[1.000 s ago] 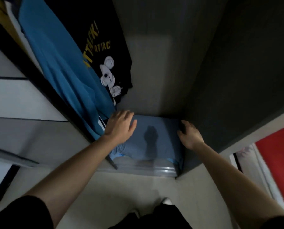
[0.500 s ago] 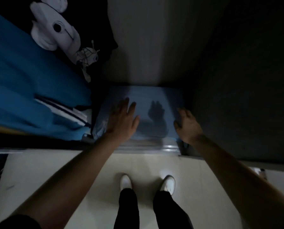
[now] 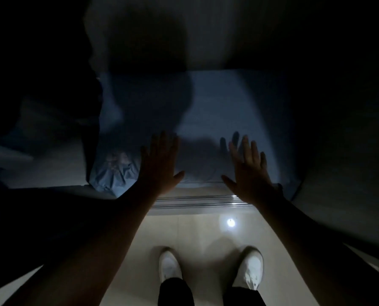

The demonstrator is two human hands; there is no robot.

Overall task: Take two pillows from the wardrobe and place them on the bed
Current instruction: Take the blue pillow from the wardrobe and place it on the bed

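i'm holding my left hand (image 3: 159,166) and right hand (image 3: 249,171) spread flat over the blue pillow (image 3: 217,120) at the wardrobe floor's front edge; dark hanging clothes (image 3: 40,85) are crowding its left side.

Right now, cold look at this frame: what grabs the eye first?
Two bare hands spread open side by side, the left hand and right hand, over the near edge of a soft blue fabric pillow lying in the dark wardrobe's bottom. Below them, a pair of white shoes stands on the pale tiled floor, with a small bright light spot between hands and feet. Everything else is deep shadow.
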